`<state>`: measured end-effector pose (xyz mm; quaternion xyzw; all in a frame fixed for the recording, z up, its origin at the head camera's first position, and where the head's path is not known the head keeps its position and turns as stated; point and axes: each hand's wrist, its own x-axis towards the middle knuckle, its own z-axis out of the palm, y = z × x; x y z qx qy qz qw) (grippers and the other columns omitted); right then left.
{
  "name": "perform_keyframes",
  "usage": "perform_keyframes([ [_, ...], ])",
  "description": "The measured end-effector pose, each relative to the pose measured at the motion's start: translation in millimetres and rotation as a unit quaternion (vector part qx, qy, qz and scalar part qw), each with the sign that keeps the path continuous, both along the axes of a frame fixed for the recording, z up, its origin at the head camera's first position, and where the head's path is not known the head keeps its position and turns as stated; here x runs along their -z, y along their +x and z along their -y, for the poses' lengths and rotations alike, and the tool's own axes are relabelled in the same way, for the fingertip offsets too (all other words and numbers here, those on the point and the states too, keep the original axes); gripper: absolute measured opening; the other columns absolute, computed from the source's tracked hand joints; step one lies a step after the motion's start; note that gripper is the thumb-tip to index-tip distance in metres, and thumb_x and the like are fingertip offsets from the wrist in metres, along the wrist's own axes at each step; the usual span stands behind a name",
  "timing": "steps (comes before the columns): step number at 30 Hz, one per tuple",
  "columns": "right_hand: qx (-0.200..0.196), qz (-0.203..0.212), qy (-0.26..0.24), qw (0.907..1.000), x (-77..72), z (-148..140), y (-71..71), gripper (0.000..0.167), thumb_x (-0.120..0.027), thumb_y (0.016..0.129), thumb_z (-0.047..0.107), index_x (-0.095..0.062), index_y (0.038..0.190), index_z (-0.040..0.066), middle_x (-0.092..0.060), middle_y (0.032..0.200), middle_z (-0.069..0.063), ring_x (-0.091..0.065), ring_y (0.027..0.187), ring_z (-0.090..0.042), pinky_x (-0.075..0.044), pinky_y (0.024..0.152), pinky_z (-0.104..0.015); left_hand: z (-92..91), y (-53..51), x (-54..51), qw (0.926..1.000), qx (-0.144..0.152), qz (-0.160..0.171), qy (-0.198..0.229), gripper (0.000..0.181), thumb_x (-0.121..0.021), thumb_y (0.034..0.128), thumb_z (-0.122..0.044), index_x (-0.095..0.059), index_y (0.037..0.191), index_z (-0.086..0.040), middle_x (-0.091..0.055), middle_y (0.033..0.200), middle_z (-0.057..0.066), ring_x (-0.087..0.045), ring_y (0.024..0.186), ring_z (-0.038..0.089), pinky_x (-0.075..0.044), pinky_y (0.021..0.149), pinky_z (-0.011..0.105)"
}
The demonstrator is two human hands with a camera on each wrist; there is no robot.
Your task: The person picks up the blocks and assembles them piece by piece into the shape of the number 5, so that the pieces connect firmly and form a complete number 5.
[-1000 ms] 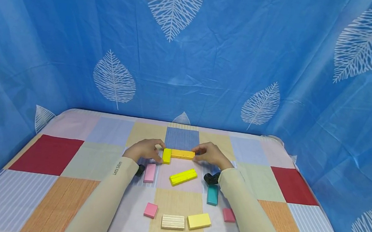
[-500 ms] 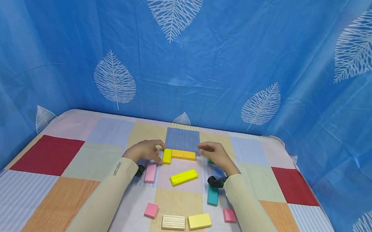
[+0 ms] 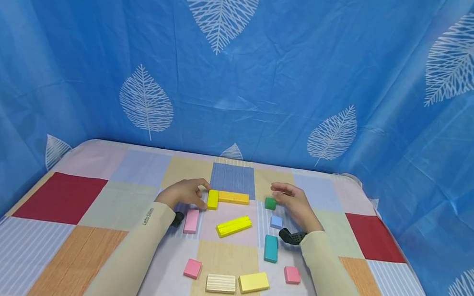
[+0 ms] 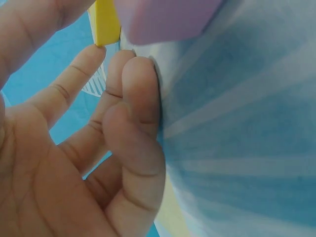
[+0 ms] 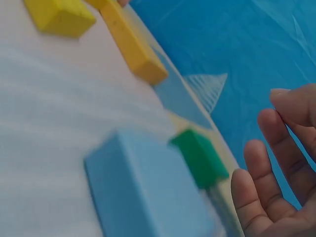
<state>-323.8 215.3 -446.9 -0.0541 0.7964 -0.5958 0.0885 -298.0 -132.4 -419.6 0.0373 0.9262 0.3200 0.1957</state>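
Observation:
My left hand [image 3: 186, 193] is at the left side of an upright-lying yellow block [image 3: 213, 199], thumb at its near end and index finger at its far end, pinching it. In the left wrist view a fingertip touches the yellow block's corner [image 4: 107, 24], while the other fingers curl loosely. An orange-yellow block [image 3: 233, 198] lies crosswise against the yellow one, its far edge level with it. My right hand [image 3: 294, 203] hovers right of a green block [image 3: 270, 203], fingers relaxed and holding nothing. A light blue block [image 3: 277, 221] lies near the right wrist.
Nearer lie a bright yellow block [image 3: 234, 226], a long pink block [image 3: 191, 221], a teal block [image 3: 271, 248], two small pink blocks [image 3: 192, 269], a striped wooden block [image 3: 221, 284] and a pale yellow block [image 3: 254, 282]. A blue curtain [image 3: 296, 77] hangs behind the patchwork cloth [image 3: 135, 205].
My right hand has let go of the orange-yellow block's right end and moved right, uncovering the green and light blue blocks. The left hand has stayed in place.

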Motion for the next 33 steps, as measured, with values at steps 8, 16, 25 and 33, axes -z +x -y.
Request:
perform_keyframes([
  [8, -0.010, 0.007, 0.019, 0.9997, 7.5, -18.1, -1.8, 0.049, -0.068, 0.104, 0.008, -0.057, 0.150, -0.007, -0.060, 0.148, -0.026, -0.065, 0.112, -0.015, -0.056, 0.092, -0.028, -0.7, 1.7, 1.4, 0.9999, -0.011, -0.002, 0.007, 0.060, -0.087, 0.0915, -0.017, -0.063, 0.146, -0.015, -0.065, 0.113, 0.008, -0.057, 0.105, 0.028, -0.051, 0.096, 0.043],
  [16, -0.031, 0.004, 0.088, 0.9956, 8.9, -26.8, 0.4, 0.046, -0.075, 0.100, 0.006, -0.064, 0.142, -0.006, -0.070, 0.134, -0.020, -0.065, 0.111, -0.017, -0.051, 0.102, -0.036, -0.2, 3.7, 1.1, 0.9998, -0.014, -0.006, 0.015, 0.059, -0.088, 0.0910, -0.016, -0.063, 0.145, -0.014, -0.065, 0.114, 0.008, -0.057, 0.104, 0.028, -0.052, 0.096, 0.043],
  [25, -0.030, 0.006, 0.116, 0.9927, 9.6, -21.0, -1.7, 0.047, -0.081, 0.094, 0.005, -0.067, 0.138, -0.006, -0.071, 0.124, -0.016, -0.059, 0.099, -0.019, -0.050, 0.086, -0.027, 1.8, 3.2, 2.1, 0.9998, -0.013, -0.008, 0.014, 0.058, -0.087, 0.0920, -0.016, -0.062, 0.145, -0.014, -0.064, 0.112, 0.009, -0.057, 0.102, 0.027, -0.050, 0.092, 0.040],
  [33, -0.023, -0.006, 0.141, 0.9897, 8.9, -17.1, -0.8, 0.044, -0.084, 0.092, 0.003, -0.071, 0.133, -0.006, -0.071, 0.108, -0.009, -0.056, 0.093, -0.022, -0.048, 0.081, -0.030, 1.5, 2.6, 4.7, 0.9998, -0.012, -0.010, 0.013, 0.060, -0.088, 0.0903, -0.017, -0.063, 0.144, -0.014, -0.065, 0.114, 0.008, -0.057, 0.104, 0.028, -0.051, 0.095, 0.043],
])
